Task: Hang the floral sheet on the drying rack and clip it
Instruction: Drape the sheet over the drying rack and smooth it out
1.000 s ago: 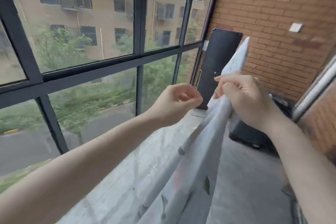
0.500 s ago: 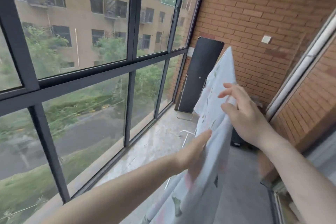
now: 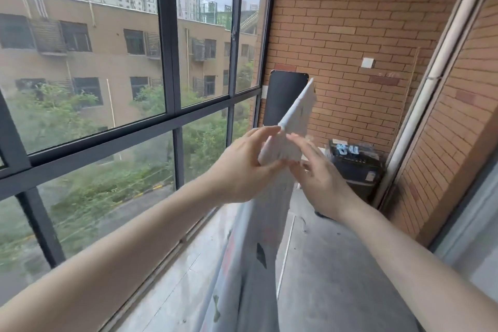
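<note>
I keep left hand [image 3: 242,167] pinching floral sheet [image 3: 288,140] edge; right hand [image 3: 320,180] loose-fingered, just touching; smooth fold before clipping.

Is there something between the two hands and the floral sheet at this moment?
Nothing visible. The left hand and the right hand both already touch the floral sheet near its raised end, one from each side. No clip shows in either hand.
</note>
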A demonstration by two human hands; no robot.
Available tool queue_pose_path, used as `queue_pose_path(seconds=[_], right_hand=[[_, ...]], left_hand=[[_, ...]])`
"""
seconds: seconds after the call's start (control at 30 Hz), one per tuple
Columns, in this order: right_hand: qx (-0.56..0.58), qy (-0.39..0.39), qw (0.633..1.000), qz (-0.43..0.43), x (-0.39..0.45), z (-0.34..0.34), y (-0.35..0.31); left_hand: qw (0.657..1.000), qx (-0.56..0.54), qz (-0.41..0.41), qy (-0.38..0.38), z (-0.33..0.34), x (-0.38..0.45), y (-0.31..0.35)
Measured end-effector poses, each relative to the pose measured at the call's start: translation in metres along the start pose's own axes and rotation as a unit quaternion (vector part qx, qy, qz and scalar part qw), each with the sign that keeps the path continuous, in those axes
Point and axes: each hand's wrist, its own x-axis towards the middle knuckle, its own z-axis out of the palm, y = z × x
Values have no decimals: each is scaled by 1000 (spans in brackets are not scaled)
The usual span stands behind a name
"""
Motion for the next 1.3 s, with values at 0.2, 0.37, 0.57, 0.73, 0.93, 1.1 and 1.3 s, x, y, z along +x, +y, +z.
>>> queue_pose_path(seconds=[0.2, 0.37, 0.57, 0.73, 0.93, 1.1, 1.3], right_hand=[[-16, -73, 997, 27, -32, -69, 79], [-17, -134, 990, 44, -54, -107, 146], [1, -172, 985, 33, -59, -129, 204], [50, -170, 984, 25, -41, -131, 252], [60, -191, 979, 31, 1, -142, 336], [41, -206, 977, 45, 52, -150, 414], [22, -209, 974, 80, 118, -185, 528]], left_hand=[[981, 169, -36, 92, 52, 12, 22], [953, 200, -74, 215, 70, 6, 28], [897, 345, -122, 248, 98, 1, 44], [843, 452, -172, 235, 141, 18, 56], [904, 333, -171, 205, 216, 94, 40], [933, 299, -180, 86, 277, 169, -15], [937, 266, -223, 39, 350, 291, -68]])
